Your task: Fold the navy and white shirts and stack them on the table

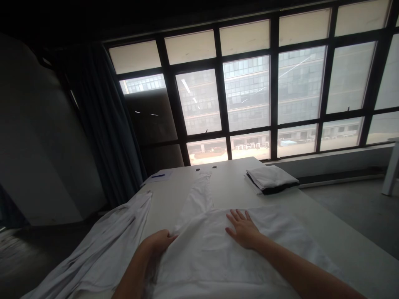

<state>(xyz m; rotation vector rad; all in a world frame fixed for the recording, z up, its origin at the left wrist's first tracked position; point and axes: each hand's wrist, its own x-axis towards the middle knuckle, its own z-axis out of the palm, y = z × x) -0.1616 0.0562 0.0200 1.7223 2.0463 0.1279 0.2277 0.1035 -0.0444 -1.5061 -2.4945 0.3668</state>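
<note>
White cloth (218, 259) lies by the near edge of the table (232, 185), pinched by the left hand (160, 241); creases are best smoothed outward under the spread right hand (245, 230).

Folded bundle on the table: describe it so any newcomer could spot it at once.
By the big windows stands a white table. On its right side, toward the far end, lies a folded white bundle. Unlike the spread cloth in front and the draped heap at left, it is compact, with a black layer beneath.
</note>
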